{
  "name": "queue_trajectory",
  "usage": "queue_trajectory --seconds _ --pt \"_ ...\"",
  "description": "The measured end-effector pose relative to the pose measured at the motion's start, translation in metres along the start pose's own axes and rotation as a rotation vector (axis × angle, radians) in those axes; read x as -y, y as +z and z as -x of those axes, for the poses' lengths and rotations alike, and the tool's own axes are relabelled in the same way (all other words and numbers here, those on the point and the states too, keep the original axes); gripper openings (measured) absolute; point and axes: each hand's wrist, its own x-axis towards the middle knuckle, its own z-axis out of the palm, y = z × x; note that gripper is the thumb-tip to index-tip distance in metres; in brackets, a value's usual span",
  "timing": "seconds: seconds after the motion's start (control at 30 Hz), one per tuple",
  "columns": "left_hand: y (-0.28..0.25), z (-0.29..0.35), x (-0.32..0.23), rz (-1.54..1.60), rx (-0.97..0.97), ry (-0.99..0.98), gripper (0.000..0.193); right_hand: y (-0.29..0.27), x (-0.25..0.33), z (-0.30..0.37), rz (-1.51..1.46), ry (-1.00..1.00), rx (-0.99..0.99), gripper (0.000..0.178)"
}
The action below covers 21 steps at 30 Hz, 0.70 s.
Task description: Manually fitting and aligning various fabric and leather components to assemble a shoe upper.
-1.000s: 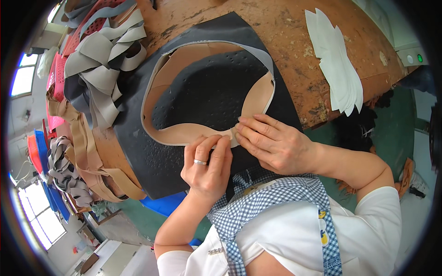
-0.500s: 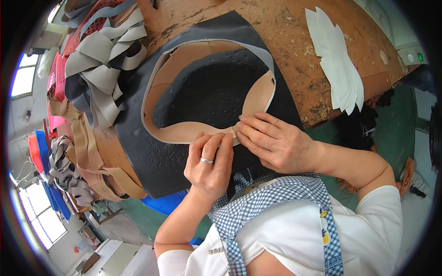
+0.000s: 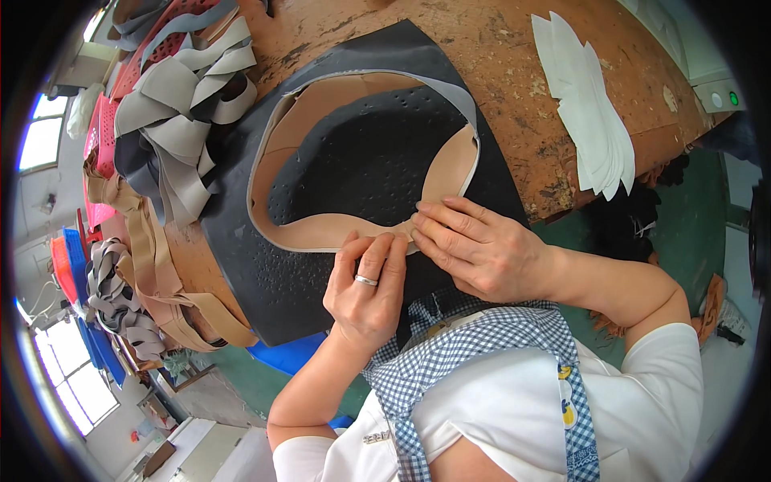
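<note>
A long shaped leather strip (image 3: 321,231), tan on its inner face and pale grey along its outer edge, stands bent into a loop. It rests on a black rubber mat (image 3: 257,285) marked with small pits. At the near side of the loop, my left hand (image 3: 365,293) pinches the strip's narrow part between thumb and fingers. Right beside it, my right hand (image 3: 486,249) presses its fingertips together on the same spot, where the two ends appear to meet. Fingers cover most of that join.
Grey strips (image 3: 173,128) are heaped at the far left of the wooden table (image 3: 498,72), by pink baskets (image 3: 100,132). Tan strips (image 3: 152,249) hang over the left edge. White shaped pieces (image 3: 582,104) lie at the right, near a switch box (image 3: 721,98) with a green button.
My left hand has shifted very slightly to the right along the strip. My right hand and the loop have barely moved.
</note>
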Motion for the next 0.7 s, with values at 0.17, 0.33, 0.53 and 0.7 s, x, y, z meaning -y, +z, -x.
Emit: queue_trajectory --seconds 0.17,0.33,0.53,0.7 --pt "-0.0039 -0.0016 -0.0004 -0.018 0.051 0.045 0.038 -0.0009 0.0006 -0.0007 -0.020 0.009 -0.011 0.045" --pt "-0.0054 -0.0010 0.0046 -0.016 0.098 0.126 0.040 -0.0021 -0.0004 -0.0015 -0.046 0.019 -0.019 0.046" --pt "-0.0027 0.0065 0.0058 0.077 0.136 0.177 0.035 -0.0015 -0.0002 -0.0026 -0.062 0.031 -0.033 0.044" --pt "-0.0100 0.0069 0.0065 0.129 0.204 0.180 0.039 -0.0039 -0.0006 -0.0033 -0.094 0.041 -0.061 0.041"
